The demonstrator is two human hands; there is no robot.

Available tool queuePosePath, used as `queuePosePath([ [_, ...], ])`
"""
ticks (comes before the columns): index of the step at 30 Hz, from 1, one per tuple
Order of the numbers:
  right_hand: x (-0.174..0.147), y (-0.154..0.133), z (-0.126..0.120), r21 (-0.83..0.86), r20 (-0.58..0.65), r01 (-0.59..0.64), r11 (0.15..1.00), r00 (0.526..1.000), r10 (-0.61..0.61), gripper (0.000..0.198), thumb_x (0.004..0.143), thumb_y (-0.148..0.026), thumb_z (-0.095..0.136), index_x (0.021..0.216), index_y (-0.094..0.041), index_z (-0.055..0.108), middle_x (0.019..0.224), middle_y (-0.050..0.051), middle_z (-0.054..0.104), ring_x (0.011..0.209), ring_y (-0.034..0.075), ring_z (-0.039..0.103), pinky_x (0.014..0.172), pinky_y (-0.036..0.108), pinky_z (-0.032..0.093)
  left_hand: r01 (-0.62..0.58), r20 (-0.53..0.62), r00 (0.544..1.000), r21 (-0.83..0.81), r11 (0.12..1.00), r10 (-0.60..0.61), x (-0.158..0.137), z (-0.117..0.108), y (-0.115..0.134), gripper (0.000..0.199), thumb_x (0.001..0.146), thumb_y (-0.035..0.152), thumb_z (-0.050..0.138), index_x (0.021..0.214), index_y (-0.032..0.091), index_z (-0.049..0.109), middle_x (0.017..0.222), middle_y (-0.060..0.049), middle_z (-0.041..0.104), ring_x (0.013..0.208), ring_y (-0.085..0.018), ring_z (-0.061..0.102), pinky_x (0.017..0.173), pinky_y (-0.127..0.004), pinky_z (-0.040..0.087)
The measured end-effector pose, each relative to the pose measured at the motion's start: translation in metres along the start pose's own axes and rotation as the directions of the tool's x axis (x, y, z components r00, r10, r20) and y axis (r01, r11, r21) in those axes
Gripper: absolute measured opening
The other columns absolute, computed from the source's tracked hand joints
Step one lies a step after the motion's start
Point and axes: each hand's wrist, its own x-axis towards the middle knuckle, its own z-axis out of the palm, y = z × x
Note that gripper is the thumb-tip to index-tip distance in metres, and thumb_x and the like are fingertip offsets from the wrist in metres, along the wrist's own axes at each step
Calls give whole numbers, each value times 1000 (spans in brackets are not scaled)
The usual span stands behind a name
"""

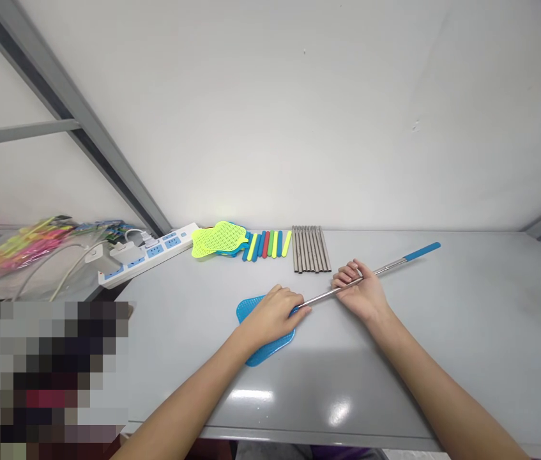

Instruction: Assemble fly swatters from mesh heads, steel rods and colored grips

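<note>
A blue fly swatter (270, 350) with an extended telescopic metal rod lies slantwise, its blue handle grip (422, 252) up to the right. My left hand (277, 313) is closed on the neck where the rod enters the mesh head, hiding part of that head. Palm up, my right hand (359, 291) has its fingers curled around the middle of the rod. Behind my hands lie a row of metal telescopic rods (311, 249), a row of coloured handle grips (267, 245) in blue, yellow, red and green, and a pile of yellow and blue swatter heads (222, 237).
A white power strip (158, 252) with plugged-in chargers (102, 259) and cables lies at the left. Plastic bags of colourful items (35, 246) are beyond it. The grey table (481, 332) meets a white wall at the back, with a metal frame post (102, 140) at left.
</note>
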Motion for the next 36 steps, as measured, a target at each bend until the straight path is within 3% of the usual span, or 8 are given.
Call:
queuePosePath([
  [8, 3, -3, 2, -114, -2, 86, 990, 996, -87, 20, 76, -21, 45, 59, -18, 34, 46, -7, 28, 39, 7, 31, 38, 19, 29, -10, -9, 1000, -26, 1000, 10, -1, 0, -2, 23, 82, 27, 36, 62, 18, 42, 63, 1, 51, 67, -12, 47, 68, -27, 33],
  [13, 5, -9, 2, -96, -37, 138, 986, 989, -142, 23, 75, -19, 45, 57, -18, 32, 45, -7, 25, 38, 6, 28, 38, 19, 30, -14, -4, 1000, -35, 999, 14, 0, -1, -2, 23, 82, 27, 37, 61, 18, 42, 62, 1, 51, 66, -12, 47, 68, -27, 34],
  [21, 4, -15, 2, -84, -19, 132, 988, 991, -134, 28, 75, -19, 44, 53, -18, 27, 42, -7, 23, 36, 6, 25, 36, 20, 29, 11, -20, 1000, -60, 998, -12, -1, -3, 0, 25, 82, 30, 36, 63, 18, 47, 64, 0, 52, 70, -13, 48, 69, -27, 34],
  [27, 1, -22, 5, -202, -47, 195, 960, 977, -209, 28, 76, -24, 42, 52, -19, 28, 41, -8, 22, 33, 6, 25, 33, 19, 26, -24, 9, 1000, -72, 997, 25, 1, 2, 11, 31, 86, 33, 28, 62, 18, 42, 64, 0, 52, 68, -13, 46, 68, -27, 33],
  [36, -1, -20, 4, -179, -101, 208, 962, 968, -228, 35, 79, -22, 35, 49, -19, 17, 37, -8, 17, 30, 6, 17, 29, 19, 18, 11, 34, 999, -96, 995, -8, -3, 9, 17, 33, 89, 30, 18, 66, 18, 39, 65, 1, 49, 67, -13, 41, 68, -28, 32],
])
